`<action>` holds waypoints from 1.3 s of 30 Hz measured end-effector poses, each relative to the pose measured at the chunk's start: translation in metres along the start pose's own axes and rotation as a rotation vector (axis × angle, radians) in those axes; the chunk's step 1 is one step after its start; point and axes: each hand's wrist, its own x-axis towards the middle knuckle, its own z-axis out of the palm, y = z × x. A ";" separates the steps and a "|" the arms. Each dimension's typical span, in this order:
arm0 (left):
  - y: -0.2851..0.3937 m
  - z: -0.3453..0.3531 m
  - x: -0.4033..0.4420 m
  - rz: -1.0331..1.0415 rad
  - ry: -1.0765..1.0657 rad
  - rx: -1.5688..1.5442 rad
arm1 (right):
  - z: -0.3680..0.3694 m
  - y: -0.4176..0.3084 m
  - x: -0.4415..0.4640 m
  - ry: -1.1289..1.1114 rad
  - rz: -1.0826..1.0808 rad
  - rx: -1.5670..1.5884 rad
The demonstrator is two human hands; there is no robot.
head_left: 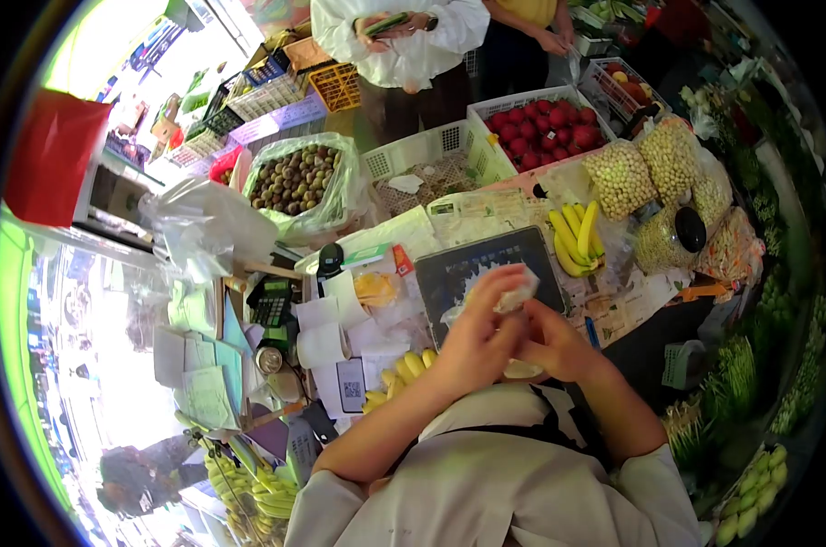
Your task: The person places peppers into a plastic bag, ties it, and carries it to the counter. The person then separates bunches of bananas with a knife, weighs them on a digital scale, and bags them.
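My left hand (pixel 478 342) is raised over the near edge of a dark flat board (pixel 449 264), its fingers curled around a small crumpled whitish thing (pixel 519 294). My right hand (pixel 559 342) is close beside it, partly behind it, and its fingertips are hidden, so what it holds cannot be made out. A bunch of yellow bananas (pixel 577 239) lies right of the board. More bananas (pixel 404 376) lie left of my left forearm, near a phone-like card with a square code (pixel 351 385).
Across the table are a crate of red fruit (pixel 545 132), a bag of brown round fruit (pixel 294 180) and bags of pale round produce (pixel 620 178). Two people stand beyond; one person's hands (pixel 395 25) hold something green. A calculator (pixel 271 303) is at the left.
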 end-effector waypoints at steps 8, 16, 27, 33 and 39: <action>-0.003 -0.009 -0.032 0.048 -0.063 -0.028 | -0.024 -0.021 0.018 0.554 -0.132 0.329; -0.087 -0.082 -0.083 -0.035 0.257 0.406 | -0.046 -0.098 0.099 0.470 -0.388 0.588; -0.130 -0.108 -0.199 -0.415 0.065 0.841 | -0.171 -0.019 0.178 0.752 -0.188 0.920; -0.111 -0.106 -0.186 -0.555 -0.115 0.659 | -0.198 0.021 0.174 0.809 -0.090 0.702; -0.182 -0.117 -0.262 -0.428 -0.370 1.135 | -0.175 0.054 0.154 0.622 -0.137 0.893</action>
